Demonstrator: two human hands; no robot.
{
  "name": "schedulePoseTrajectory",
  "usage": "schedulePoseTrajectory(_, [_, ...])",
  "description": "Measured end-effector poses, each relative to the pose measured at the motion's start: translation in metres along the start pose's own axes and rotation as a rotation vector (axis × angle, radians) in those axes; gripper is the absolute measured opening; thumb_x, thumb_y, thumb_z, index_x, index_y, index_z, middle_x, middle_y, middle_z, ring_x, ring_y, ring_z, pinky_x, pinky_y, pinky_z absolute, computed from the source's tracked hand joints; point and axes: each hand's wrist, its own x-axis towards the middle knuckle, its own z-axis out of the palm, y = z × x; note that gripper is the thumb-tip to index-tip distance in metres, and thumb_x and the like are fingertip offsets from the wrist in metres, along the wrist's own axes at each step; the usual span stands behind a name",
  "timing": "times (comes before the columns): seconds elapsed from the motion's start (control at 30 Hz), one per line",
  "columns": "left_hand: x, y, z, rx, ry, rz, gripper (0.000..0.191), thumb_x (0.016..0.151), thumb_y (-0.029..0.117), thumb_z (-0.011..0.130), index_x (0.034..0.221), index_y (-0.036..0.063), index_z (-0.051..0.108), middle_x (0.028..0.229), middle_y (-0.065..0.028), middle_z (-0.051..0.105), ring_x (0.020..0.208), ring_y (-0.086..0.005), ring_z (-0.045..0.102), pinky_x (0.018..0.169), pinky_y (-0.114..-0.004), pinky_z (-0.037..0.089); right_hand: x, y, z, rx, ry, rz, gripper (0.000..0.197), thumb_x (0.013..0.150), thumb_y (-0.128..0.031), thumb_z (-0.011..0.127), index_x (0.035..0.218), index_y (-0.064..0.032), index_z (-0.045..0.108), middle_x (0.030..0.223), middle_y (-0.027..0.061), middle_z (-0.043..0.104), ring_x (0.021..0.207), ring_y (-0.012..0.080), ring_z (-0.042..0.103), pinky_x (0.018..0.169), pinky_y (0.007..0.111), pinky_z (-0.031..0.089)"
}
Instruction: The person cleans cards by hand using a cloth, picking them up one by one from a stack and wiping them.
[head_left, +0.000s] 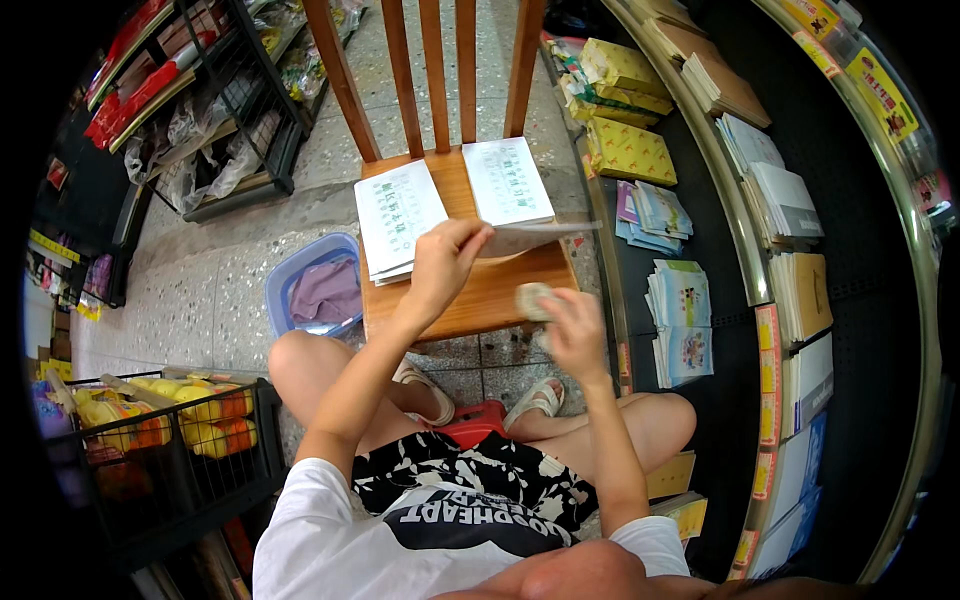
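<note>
My left hand pinches the edge of a thin white booklet, seen almost edge-on above the wooden chair. In my right hand is a small wadded pale cloth, blurred and apart from the booklet. On the chair seat lie two stacks of white printed exercise booklets: the left stack is slightly fanned, and the right stack sits near the backrest slats. Part of the right stack's lower edge is hidden behind the held booklet.
A blue plastic basin containing a purple cloth stands on the floor left of the chair. Shelves on the right carry booklets and yellow boxes. A wire basket with yellow-packaged goods is at lower left, a goods rack at upper left.
</note>
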Motion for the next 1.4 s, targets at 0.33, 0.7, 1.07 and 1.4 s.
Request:
schedulePoseTrajectory(0.33, [0.022,0.015,-0.015,0.023,0.137,0.077,0.011,0.082,0.012,0.069,0.088,0.0032,0.069,0.073,-0.0112,0.064,0.064,-0.0244,0.061,0.059,-0.032,0.048,0.062,0.002,0.082,-0.28,-0.282,0.106,0.037,0.073,-0.005,0.065,0.108,-0.0172,0.066,0.116,0.0098,0.056,0.108,0.031,0.049,0.087,0.043,0.047])
schedulePoseTrajectory(0.7, [0.018,0.026,-0.028,0.006,0.115,0.087,0.011,0.083,0.013,0.068,0.086,0.003,0.069,0.071,-0.0113,0.063,0.063,-0.0239,0.061,0.057,-0.032,0.047,0.006,0.113,-0.012,-0.409,0.053,0.622,0.031,0.079,-0.003,0.057,0.106,-0.0139,0.067,0.105,0.0115,0.057,0.098,0.0341,0.052,0.087,0.043,0.045])
schedulePoseTrajectory(1.07, [0.044,0.026,-0.023,0.019,0.087,0.184,0.012,0.081,0.013,0.069,0.087,0.0032,0.069,0.071,-0.0112,0.062,0.061,-0.0234,0.058,0.056,-0.032,0.045,0.044,0.008,0.041,-0.125,-0.252,-0.191,0.031,0.075,-0.007,0.064,0.105,-0.0134,0.067,0.112,0.0099,0.057,0.104,0.0293,0.052,0.088,0.041,0.04])
schedulePoseTrajectory(1.4, [0.046,0.023,-0.025,0.01,0.045,0.161,0.013,0.082,0.015,0.069,0.087,0.0037,0.071,0.071,-0.0116,0.062,0.063,-0.0237,0.059,0.057,-0.033,0.044,0.109,0.009,-0.049,-0.282,0.22,-0.133,0.034,0.078,-0.007,0.065,0.112,-0.0068,0.061,0.105,0.0101,0.058,0.094,0.0294,0.055,0.08,0.039,0.046])
